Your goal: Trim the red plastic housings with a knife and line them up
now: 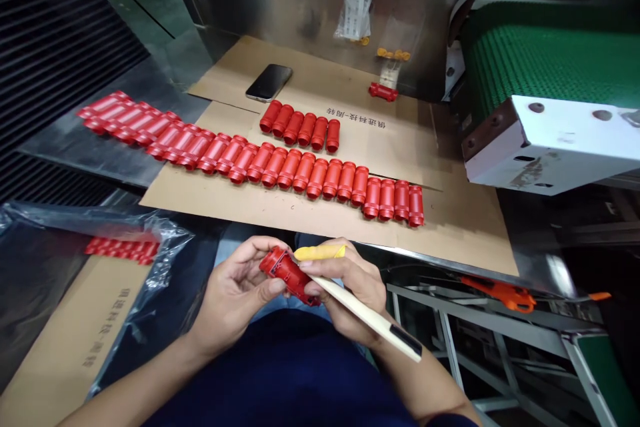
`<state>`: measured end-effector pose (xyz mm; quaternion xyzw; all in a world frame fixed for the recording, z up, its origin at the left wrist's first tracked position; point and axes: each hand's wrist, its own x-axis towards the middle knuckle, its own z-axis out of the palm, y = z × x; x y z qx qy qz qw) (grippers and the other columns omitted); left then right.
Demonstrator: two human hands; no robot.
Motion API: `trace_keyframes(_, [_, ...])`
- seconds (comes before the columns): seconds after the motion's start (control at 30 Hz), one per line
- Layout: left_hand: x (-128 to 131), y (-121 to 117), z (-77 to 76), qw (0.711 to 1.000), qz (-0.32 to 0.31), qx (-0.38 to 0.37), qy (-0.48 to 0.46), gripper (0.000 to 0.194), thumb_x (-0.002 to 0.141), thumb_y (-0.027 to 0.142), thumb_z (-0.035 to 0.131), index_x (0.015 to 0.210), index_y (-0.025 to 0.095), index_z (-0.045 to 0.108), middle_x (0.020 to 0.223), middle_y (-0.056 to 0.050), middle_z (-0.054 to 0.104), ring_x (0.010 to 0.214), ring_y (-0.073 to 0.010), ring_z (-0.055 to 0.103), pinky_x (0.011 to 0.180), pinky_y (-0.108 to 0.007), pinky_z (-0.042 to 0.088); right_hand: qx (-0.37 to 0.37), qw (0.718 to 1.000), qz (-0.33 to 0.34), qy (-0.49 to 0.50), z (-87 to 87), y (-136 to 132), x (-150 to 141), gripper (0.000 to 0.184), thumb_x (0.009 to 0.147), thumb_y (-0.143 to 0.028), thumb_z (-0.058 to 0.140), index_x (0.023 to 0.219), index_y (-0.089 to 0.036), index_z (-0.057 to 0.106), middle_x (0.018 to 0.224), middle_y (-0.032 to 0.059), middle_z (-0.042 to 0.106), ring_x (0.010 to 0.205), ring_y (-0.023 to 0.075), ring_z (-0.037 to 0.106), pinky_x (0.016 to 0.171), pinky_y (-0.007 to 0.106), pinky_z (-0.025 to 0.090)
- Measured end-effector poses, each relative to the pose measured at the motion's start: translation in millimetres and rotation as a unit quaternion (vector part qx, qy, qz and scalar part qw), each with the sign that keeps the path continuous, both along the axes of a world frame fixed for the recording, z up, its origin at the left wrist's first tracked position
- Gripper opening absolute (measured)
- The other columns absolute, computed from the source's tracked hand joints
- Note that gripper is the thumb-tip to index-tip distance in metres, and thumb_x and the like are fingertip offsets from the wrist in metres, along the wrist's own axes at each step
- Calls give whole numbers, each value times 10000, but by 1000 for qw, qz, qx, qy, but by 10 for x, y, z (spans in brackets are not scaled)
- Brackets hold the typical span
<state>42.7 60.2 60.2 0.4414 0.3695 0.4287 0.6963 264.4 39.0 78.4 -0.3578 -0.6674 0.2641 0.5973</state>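
Your left hand (233,297) is pinching a ribbed red plastic cylinder (287,277). Your right hand (347,290) is pressing a flat cream strip (367,317) against it.

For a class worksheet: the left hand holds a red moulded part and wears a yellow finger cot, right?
No: the yellow finger cot is on the right hand, not the left. The head view shows this; the left hand does hold the red moulded part.
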Motion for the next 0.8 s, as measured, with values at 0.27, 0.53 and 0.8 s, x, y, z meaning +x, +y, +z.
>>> trace_keyframes(0.27, [-42,11,18,1000,10,0,5,365,956,217,938,1300,266,828,1047,-50,815,833,-168,795,783,-227,678,4,1000,-4,-8,-7,38,-35,188,1145,-315,740,1312,-249,797,1160,107,884,1012,247,842,891,420,714])
trace_keyframes(0.53, [-70,17,8,1000,23,-6,14,365,928,222,960,1270,236,831,1052,-76,818,836,-189,797,778,-250,684,1,1000,2,-5,-20,55,-77,201,1133,-282,748,1323,-244,800,1149,109,878,1004,251,837,895,429,712])
trace_keyframes(0.8, [-65,42,-15,999,29,0,16,376,913,223,971,1257,236,820,987,-61,827,785,-186,805,749,-253,683,-21,999,24,-36,-16,64,-75,190,1132,-270,734,1318,-230,750,1190,141,863,1104,273,817,952,449,702])
